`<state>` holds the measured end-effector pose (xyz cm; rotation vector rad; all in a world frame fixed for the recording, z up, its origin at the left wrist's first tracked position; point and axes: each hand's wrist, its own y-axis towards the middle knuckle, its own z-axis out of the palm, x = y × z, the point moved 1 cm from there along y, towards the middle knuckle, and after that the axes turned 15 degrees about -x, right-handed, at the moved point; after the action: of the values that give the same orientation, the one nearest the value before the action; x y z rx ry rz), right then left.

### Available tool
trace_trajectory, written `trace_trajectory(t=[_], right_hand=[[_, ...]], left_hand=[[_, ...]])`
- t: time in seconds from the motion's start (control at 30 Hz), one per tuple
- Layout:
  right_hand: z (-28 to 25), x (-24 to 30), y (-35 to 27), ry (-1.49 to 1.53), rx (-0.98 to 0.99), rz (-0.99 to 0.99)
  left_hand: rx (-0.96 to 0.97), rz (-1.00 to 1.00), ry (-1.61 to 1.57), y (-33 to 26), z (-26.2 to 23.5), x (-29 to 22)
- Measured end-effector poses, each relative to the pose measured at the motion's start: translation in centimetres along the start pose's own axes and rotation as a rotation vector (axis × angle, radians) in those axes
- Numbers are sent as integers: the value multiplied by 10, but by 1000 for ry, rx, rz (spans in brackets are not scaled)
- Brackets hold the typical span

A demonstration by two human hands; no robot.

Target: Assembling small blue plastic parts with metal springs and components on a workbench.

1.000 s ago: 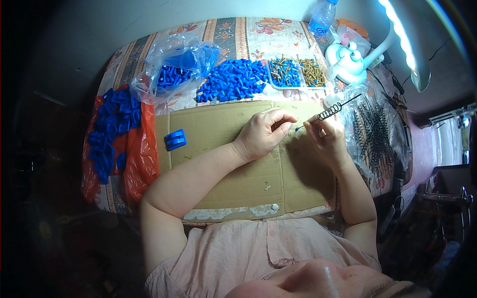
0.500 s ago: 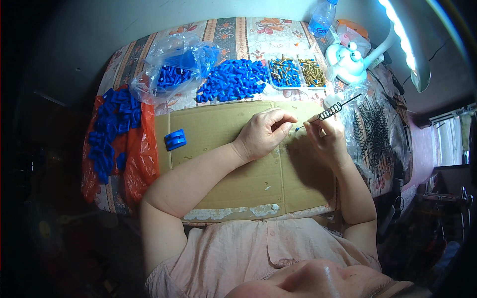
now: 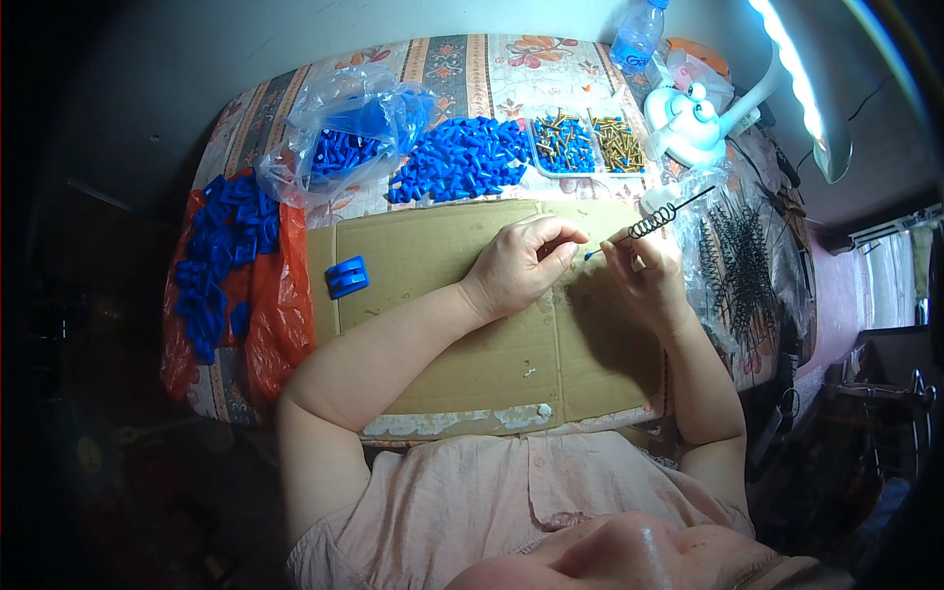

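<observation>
Both hands meet over the far right part of a sheet of brown cardboard (image 3: 442,295) that covers the counter (image 3: 472,69). The left hand (image 3: 521,265) is curled with fingers drawn together, thumb and fingertips closing toward a small blue tip at the near end of a thin rod; whether they actually touch it is too small to tell. The right hand (image 3: 644,275) pinches that thin black rod with a coiled spring (image 3: 651,222) around it, the rod slanting up and away to the right. What sits under the right hand's fingers is hidden.

On the cardboard, well to the left of the hands, lies a small blue block (image 3: 347,276). Beyond the cardboard a heap of blue plastic caps (image 3: 457,172) lies loose, with a clear bag (image 3: 344,138) of more blue pieces to its left. An orange bag (image 3: 270,315) at the left edge carries further blue pieces, partly lost in shadow. A clear tray of screws (image 3: 590,146) sits far right, its contents too fine to tell apart. More black springs (image 3: 742,261) lie on plastic wrap at the right, blurred by the lens bend. A white desk lamp (image 3: 693,113) and a plastic bottle (image 3: 637,34), cut off at the top, stand at the far edge.
</observation>
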<state>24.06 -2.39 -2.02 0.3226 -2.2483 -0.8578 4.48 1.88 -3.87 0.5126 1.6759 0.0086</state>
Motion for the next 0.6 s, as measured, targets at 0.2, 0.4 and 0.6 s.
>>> trace_trajectory(t=[0.2,0.4,0.6], right_hand=[[-1,2,1,-18,0,-10],[0,0,-1,-12,-12,-8],[0,-1,0,-4,0,-11]], left_hand=[[6,-13,15,-1,0,1],[3,-2,-2,0,0,-1],[4,-3,17,0,0,0]])
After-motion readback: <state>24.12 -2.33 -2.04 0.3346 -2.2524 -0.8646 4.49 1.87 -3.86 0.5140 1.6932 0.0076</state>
